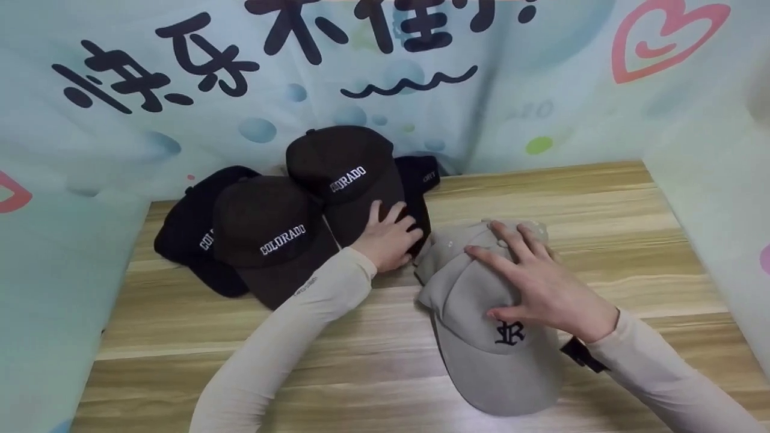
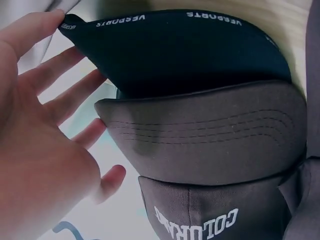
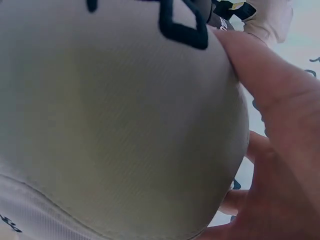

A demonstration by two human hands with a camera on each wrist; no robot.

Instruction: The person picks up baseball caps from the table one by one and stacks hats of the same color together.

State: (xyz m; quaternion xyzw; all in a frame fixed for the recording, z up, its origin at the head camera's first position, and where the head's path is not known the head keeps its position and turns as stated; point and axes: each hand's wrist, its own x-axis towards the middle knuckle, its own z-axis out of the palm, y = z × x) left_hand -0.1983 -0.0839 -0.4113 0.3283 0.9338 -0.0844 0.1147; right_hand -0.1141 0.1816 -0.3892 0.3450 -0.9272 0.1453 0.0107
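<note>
My left hand [image 1: 390, 239] reaches over the brim of a dark brown COLORADO cap [image 1: 340, 159], beside a navy cap [image 1: 420, 174] partly beneath it. In the left wrist view, the left hand [image 2: 45, 125] has its fingers spread, the topmost digit touching the corner of the navy cap [image 2: 190, 55]. On the right, my right hand [image 1: 550, 291] grips the crown of a light grey cap [image 1: 505, 379] with a dark emblem, its brim toward me. The right wrist view shows this grey cap [image 3: 135, 120] close up, the right hand [image 3: 280, 135] around its edge.
Another brown COLORADO cap [image 1: 264, 210] overlaps a navy cap [image 1: 186, 210] at the left. More grey cap fabric [image 1: 442, 243] shows behind the front grey cap. A printed curtain [image 1: 421, 114] hangs along the back of the wooden table [image 1: 361, 373].
</note>
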